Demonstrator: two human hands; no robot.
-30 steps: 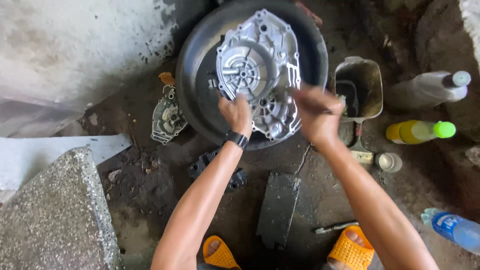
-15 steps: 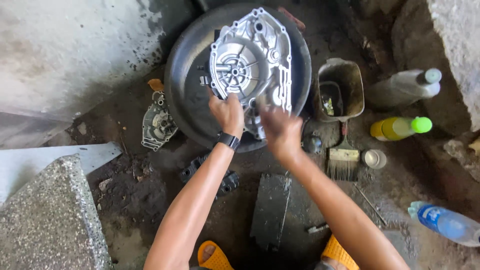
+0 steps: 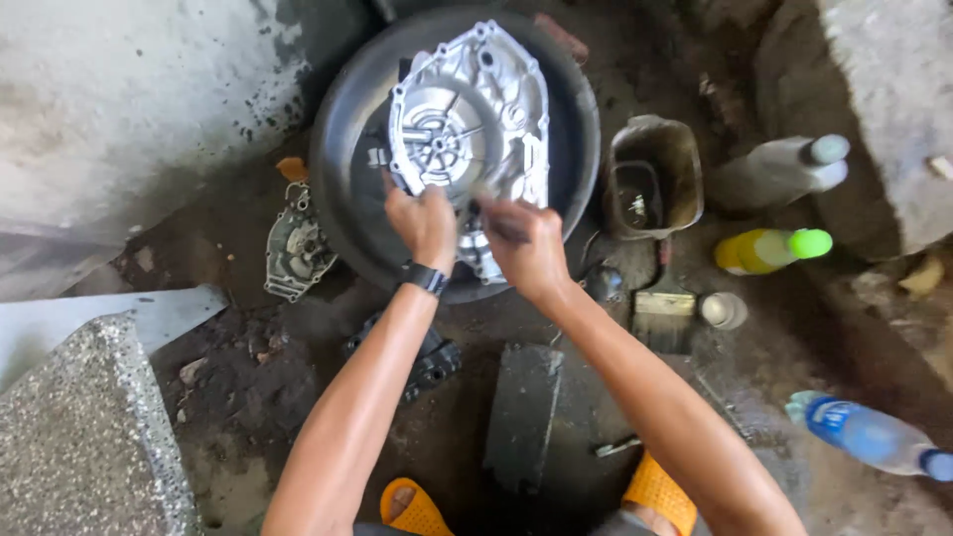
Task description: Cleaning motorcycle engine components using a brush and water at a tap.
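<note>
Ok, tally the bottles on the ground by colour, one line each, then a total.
Grey bottle: 1
Yellow bottle with green cap: 1
Clear bottle with blue label: 1
Total: 3

Single head-worn camera, looking steeply down from above the person's own forearms, close over a dirty workshop floor (image 3: 556, 417), black round basin (image 3: 342, 199) at top centre, orange sandals (image 3: 412, 506) at bottom edge, no second view.
</note>
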